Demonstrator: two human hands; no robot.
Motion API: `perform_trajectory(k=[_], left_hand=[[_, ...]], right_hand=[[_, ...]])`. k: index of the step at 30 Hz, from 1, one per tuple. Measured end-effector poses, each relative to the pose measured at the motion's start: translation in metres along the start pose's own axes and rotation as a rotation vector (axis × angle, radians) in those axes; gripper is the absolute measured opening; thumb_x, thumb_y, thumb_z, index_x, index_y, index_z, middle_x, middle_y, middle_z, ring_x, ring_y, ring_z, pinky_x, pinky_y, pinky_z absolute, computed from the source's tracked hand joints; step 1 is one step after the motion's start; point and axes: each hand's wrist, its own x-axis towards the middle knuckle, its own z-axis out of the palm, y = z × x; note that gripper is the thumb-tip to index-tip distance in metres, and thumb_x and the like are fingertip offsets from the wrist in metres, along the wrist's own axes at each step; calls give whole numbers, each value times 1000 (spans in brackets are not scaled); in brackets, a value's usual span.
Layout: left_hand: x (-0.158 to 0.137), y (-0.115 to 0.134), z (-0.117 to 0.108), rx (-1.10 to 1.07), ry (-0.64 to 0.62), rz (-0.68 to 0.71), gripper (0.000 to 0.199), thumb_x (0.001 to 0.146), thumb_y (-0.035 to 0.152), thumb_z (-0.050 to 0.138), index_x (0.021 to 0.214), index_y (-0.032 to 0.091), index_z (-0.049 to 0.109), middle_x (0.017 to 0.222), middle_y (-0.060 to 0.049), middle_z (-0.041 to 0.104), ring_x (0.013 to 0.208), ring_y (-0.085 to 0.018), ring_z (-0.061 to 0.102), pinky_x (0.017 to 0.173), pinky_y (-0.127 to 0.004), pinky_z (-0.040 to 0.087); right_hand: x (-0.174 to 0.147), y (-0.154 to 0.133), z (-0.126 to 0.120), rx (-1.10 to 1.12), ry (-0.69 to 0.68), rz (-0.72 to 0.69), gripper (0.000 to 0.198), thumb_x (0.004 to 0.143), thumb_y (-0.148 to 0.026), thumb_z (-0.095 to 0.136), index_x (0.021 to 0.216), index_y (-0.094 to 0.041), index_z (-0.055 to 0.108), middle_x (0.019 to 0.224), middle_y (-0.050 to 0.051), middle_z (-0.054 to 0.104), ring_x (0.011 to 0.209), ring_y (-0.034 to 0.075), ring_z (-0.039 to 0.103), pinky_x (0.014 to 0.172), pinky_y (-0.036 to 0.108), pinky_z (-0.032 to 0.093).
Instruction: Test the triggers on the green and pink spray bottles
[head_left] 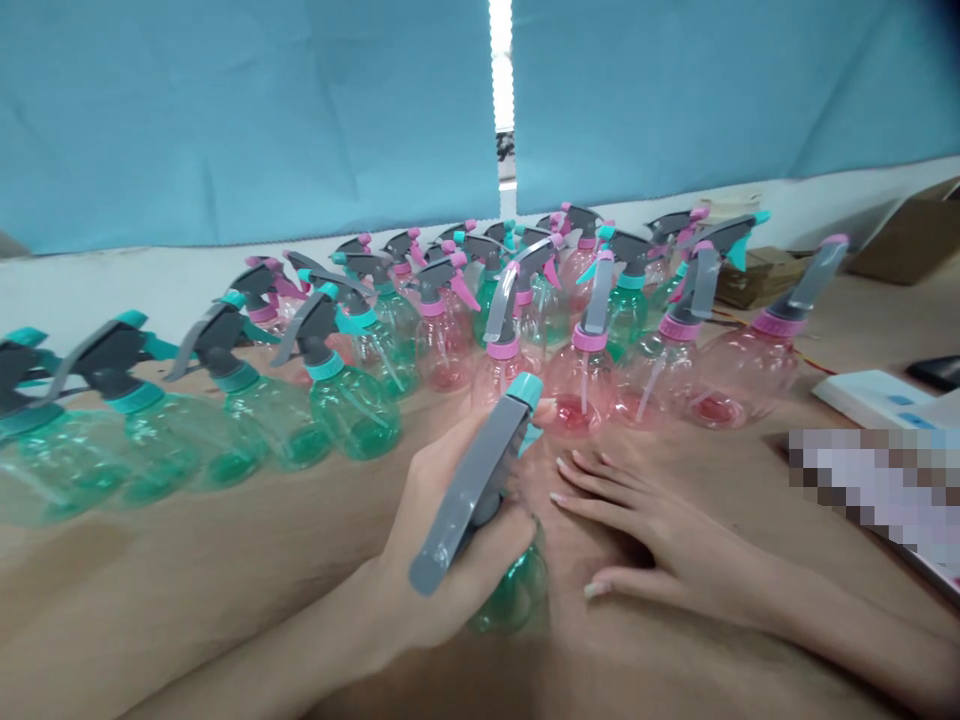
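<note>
My left hand (450, 520) is wrapped round the neck of a green spray bottle (514, 595) with a grey head and teal nozzle, its body partly hidden by the fingers. To the right of it, my right hand (630, 520) lies on the table with fingers stretched out, holding nothing. Beyond my hands stands a pink spray bottle (581, 385) in a row with several others. A green spray bottle (356, 410) with a teal collar heads another row off to the left.
Several more pink and green bottles crowd the back of the wooden table (247, 580). Cardboard boxes (761, 275) sit at the back right. A white power strip (877, 400) and a blurred-out flat object (885, 500) lie at the right. Blue cloth (262, 120) hangs behind.
</note>
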Motion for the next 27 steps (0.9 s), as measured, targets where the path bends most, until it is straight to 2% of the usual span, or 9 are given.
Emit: perform_trajectory(k=[5, 11, 16, 22, 27], left_hand=[[1, 0, -1, -111, -25, 4, 40, 71, 15, 51, 110, 22, 60, 65, 5, 50, 51, -13, 44, 50, -25, 44], [5, -2, 4, -135, -42, -4, 28, 73, 19, 52, 100, 21, 60, 64, 5, 51, 46, -11, 42, 44, -23, 41], [5, -3, 6, -161, -71, -31, 42, 71, 18, 52, 113, 20, 59, 65, 5, 55, 43, -10, 40, 45, -24, 43], [5, -5, 7, -136, -44, -9, 36, 72, 18, 51, 108, 21, 59, 62, 6, 50, 45, -10, 41, 46, -23, 42], [6, -3, 7, -146, -57, -9, 45, 72, 18, 51, 116, 23, 59, 63, 5, 49, 45, -10, 40, 43, -22, 39]], right_hand=[[1, 0, -1, -16, -8, -17, 79, 87, -64, 58, 153, -32, 30, 160, 4, 27, 147, 32, 22, 118, 58, 19], [-1, 0, -1, 20, 6, -23, 78, 87, -61, 61, 153, -33, 29, 160, 4, 29, 147, 33, 22, 118, 59, 19], [-1, -1, -2, 2, -6, -15, 77, 87, -63, 59, 152, -32, 31, 160, 4, 28, 147, 32, 23, 119, 57, 19], [0, -2, -4, 0, -2, -26, 77, 88, -62, 59, 152, -31, 31, 160, 4, 28, 147, 32, 22, 119, 58, 19], [-1, -2, -3, -9, 0, -26, 76, 88, -62, 58, 153, -32, 30, 160, 4, 28, 147, 32, 23, 119, 57, 20]])
